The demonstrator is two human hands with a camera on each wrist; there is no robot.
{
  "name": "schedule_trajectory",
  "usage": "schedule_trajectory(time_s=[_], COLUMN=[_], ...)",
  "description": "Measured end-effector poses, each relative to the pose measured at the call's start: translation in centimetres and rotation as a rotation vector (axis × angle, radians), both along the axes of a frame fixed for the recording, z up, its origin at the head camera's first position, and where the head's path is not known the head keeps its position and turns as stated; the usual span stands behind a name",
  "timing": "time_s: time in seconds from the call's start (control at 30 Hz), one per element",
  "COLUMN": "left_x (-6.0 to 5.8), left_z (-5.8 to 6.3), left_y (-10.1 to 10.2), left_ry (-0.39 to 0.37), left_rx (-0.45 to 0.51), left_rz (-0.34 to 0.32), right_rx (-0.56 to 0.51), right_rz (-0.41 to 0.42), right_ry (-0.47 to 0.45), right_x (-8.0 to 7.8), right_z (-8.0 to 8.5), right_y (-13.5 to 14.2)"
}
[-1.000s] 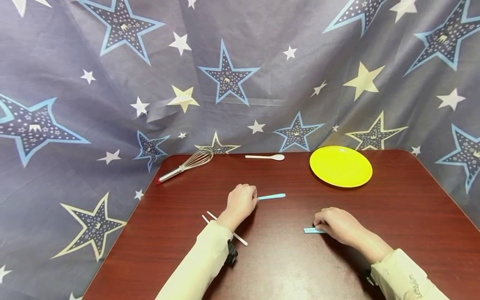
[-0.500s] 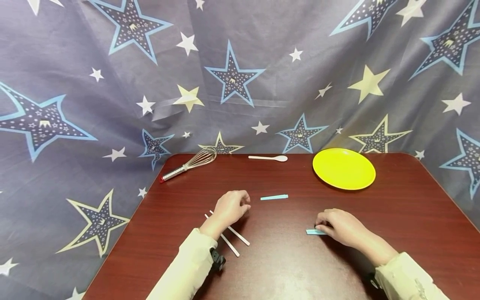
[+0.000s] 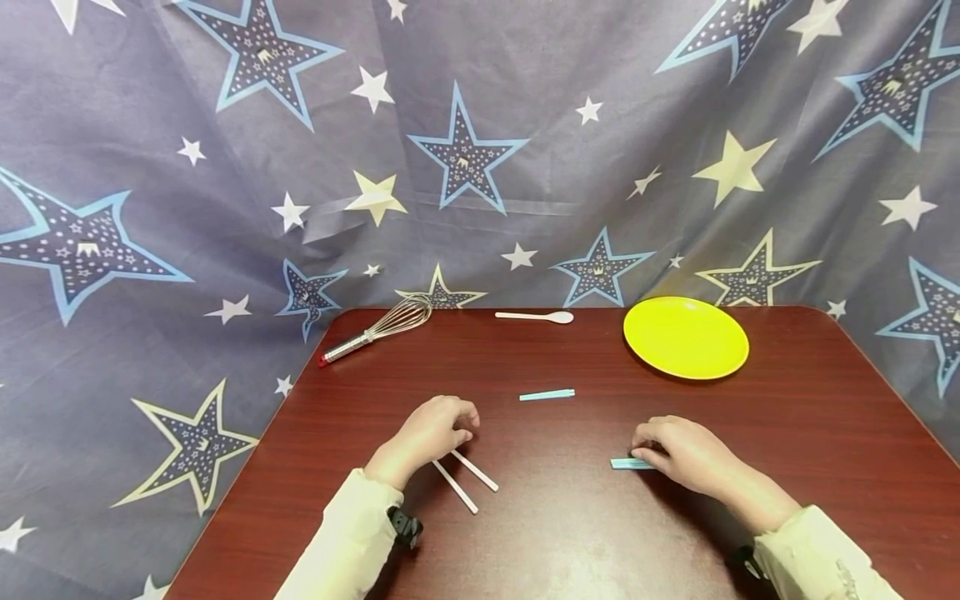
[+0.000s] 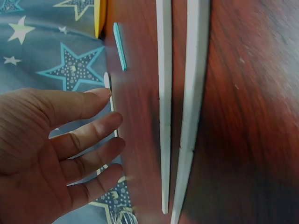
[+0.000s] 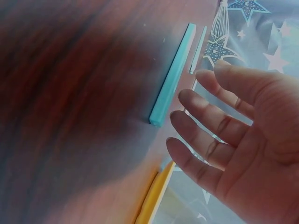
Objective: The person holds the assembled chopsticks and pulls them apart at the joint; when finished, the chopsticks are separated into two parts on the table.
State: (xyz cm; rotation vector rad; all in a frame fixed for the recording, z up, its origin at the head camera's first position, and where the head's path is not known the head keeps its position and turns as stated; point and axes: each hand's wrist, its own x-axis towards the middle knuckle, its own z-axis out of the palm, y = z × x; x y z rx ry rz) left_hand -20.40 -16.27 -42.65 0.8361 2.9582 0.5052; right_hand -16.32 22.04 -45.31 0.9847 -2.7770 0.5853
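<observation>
My left hand (image 3: 429,433) hovers over a pair of white chopsticks (image 3: 474,468), holding nothing. In the left wrist view its fingers are spread and loosely bent, apart from the chopsticks (image 4: 164,93), which show a seam partway along. My right hand (image 3: 688,454) is over a narrow light-blue bar (image 3: 621,463) and hides part of it in the head view. The right wrist view shows those fingers relaxed and clear of the bar (image 5: 173,79). A second slim light-blue bar (image 3: 547,394) lies mid-table between the hands, touched by neither.
At the table's far left lies a whisk (image 3: 382,327) with a red-tipped handle. A white spoon (image 3: 536,317) lies along the back edge, and a yellow plate (image 3: 686,337) sits at the back right. A star-patterned curtain (image 3: 480,225) hangs behind the brown table (image 3: 570,533).
My left hand has let go of the middle light-blue bar and moved left and nearer, over the white chopsticks. The right hand has stayed about where it was.
</observation>
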Motion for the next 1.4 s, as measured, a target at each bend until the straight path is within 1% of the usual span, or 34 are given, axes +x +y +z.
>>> schedule_trajectory(time_s=[0.07,0.27,0.4,0.6,0.87,0.97,1.23,1.4], left_x=[0.1,0.6,0.8,0.8,0.9,0.9,1.0,1.2], left_z=[-0.2,-0.6,-1.0,-1.3,-1.6,-1.7,-2.1,-2.0], left_y=[-0.5,-1.4,-1.8,-1.8,-1.6,-1.5,-1.1,-0.9], left_ry=[0.005,0.021,0.028,-0.002,0.018,0.043,0.132,0.159], left_rx=[-0.018,-0.033,-0.047,-0.062,-0.105,-0.115,-0.152,-0.177], left_rz=[-0.016,-0.039,-0.042,-0.015,0.009,0.01,-0.016,-0.024], right_rx=[-0.001,0.0,0.001,0.004,0.006,0.006,0.006,0.006], right_rz=[0.005,0.008,0.009,0.005,0.007,0.01,0.006,0.0], right_ry=[0.004,0.021,0.025,0.019,0.03,0.034,0.026,0.019], right_x=[0.0,0.1,0.1,0.1,0.1,0.1,0.1,0.1], right_z=[0.0,0.0,-0.1,0.0,0.0,0.0,-0.1,-0.2], right_y=[0.0,0.2,0.2,0.3,0.3,0.3,0.2,0.2])
